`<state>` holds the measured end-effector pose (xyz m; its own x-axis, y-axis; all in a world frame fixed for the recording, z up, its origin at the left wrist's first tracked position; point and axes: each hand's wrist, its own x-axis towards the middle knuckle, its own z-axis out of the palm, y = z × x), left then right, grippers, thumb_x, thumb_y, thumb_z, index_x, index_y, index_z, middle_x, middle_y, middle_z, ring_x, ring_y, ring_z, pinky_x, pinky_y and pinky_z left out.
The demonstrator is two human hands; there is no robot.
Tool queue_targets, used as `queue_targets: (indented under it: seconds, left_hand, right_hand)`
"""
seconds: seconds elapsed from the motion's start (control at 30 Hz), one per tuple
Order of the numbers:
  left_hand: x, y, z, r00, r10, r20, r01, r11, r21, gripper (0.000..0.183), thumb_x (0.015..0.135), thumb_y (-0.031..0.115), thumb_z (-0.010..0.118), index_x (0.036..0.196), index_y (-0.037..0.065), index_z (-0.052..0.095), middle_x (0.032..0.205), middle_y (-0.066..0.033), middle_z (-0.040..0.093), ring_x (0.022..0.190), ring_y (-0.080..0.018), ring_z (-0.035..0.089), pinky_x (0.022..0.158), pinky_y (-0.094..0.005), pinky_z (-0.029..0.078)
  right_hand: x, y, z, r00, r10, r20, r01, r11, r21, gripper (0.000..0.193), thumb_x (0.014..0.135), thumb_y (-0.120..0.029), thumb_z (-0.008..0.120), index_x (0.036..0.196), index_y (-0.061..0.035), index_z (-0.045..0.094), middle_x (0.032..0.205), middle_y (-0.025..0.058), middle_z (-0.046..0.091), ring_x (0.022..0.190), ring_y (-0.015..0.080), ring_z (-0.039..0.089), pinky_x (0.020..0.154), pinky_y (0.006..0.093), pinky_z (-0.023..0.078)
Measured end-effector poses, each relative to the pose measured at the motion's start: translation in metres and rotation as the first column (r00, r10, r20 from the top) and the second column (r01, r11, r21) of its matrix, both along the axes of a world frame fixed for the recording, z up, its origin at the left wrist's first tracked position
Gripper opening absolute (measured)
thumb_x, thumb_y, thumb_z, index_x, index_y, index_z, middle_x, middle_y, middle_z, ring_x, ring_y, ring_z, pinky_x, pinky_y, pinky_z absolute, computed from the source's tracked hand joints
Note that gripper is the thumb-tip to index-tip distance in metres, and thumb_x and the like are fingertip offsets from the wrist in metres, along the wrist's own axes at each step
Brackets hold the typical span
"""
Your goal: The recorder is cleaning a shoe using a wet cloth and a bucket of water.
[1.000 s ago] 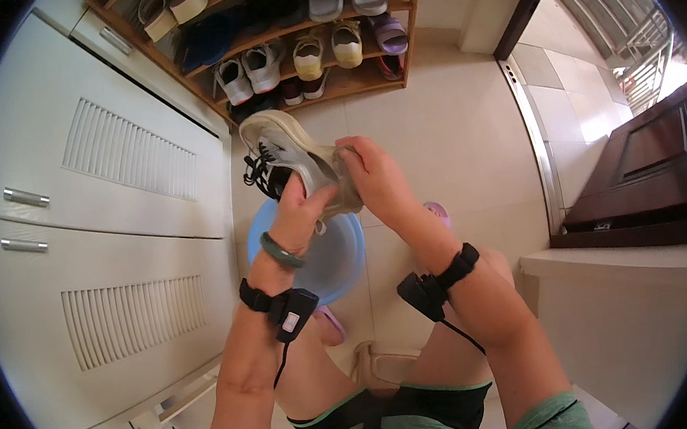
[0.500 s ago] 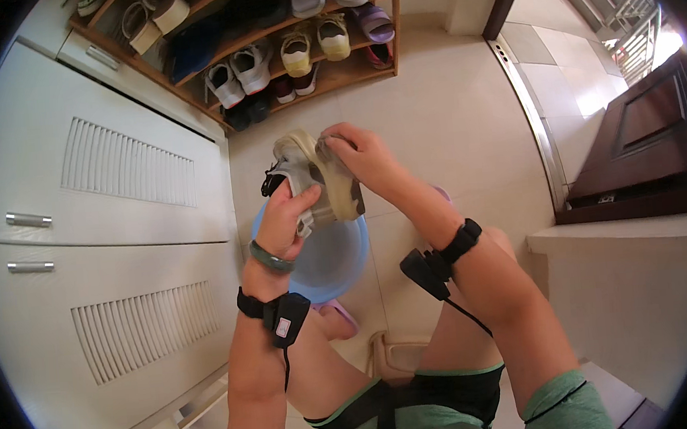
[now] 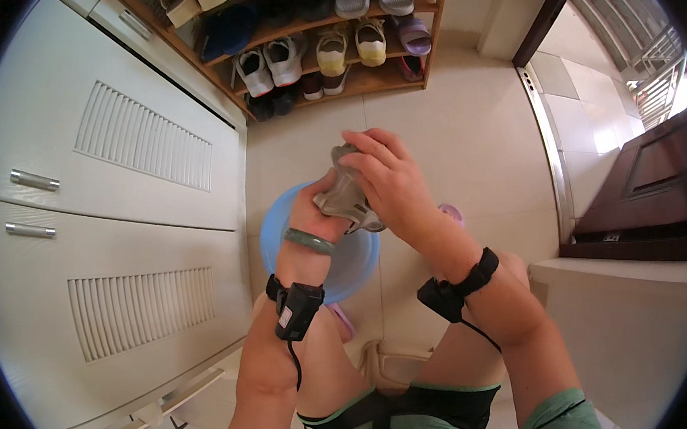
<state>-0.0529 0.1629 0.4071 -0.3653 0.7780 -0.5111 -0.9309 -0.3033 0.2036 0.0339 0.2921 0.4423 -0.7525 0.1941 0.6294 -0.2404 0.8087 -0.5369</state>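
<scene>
A light grey shoe (image 3: 348,200) is held up in front of me, tilted, above a light blue basin (image 3: 274,229) on the floor. My left hand (image 3: 315,213) is closed around it from the left. Curled over its far end, the fingers of my right hand (image 3: 394,185) press a small grey, cloth-like piece (image 3: 341,154) against it. My right hand hides part of the shoe, and the piece under the fingers shows only at its edge.
A wooden shoe rack (image 3: 397,79) with several pairs stands ahead. White louvred cabinets (image 3: 150,217) line the left side. At the right are a door sill (image 3: 546,142) and a dark brown door (image 3: 640,183). A beige stool (image 3: 400,363) is between my legs.
Both hands have brought the shoe slightly nearer and to the right, and turned it so its sole no longer faces right in view. My right hand now covers more of the shoe.
</scene>
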Motion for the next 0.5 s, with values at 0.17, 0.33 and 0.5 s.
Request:
queue_targets:
  seconds: [0.17,0.33,0.5]
  left_hand:
    - [-0.003,-0.004,-0.019,0.994,-0.021,-0.106,0.021,1.000,-0.005,0.029,0.094,0.021,0.042,0.113,0.000,0.051,0.113,-0.0136,0.057,0.104,-0.0277,0.055,0.090,-0.0405,0.045]
    - [-0.005,0.000,-0.016,0.998,-0.036,0.042,0.031,0.991,0.129,0.032,0.094,0.021,0.042,0.113,-0.003,0.051,0.113,-0.0141,0.056,0.104,-0.0277,0.055,0.090,-0.0395,0.045]
    - [-0.010,-0.001,-0.004,0.995,0.058,-0.080,-0.048,0.991,0.126,0.032,0.094,0.021,0.042,0.115,-0.003,0.050,0.115,-0.0147,0.055,0.107,-0.0278,0.054,0.092,-0.0400,0.043]
  right_hand:
    - [0.008,0.002,-0.010,0.999,-0.035,-0.029,0.036,0.998,0.042,0.031,0.064,0.000,0.059,0.095,-0.0063,0.061,0.112,0.0103,0.054,0.105,0.0323,0.049,0.087,0.0395,0.044]
    - [0.021,0.005,-0.016,0.993,-0.114,-0.007,0.114,0.991,0.074,0.033,0.062,0.001,0.062,0.093,-0.0101,0.064,0.100,0.0080,0.051,0.094,0.0295,0.050,0.080,0.0340,0.047]
    - [0.032,0.009,-0.018,0.996,-0.079,0.041,0.077,0.995,0.059,0.029,0.065,0.001,0.065,0.091,-0.0102,0.065,0.096,0.0073,0.050,0.089,0.0279,0.050,0.074,0.0346,0.047]
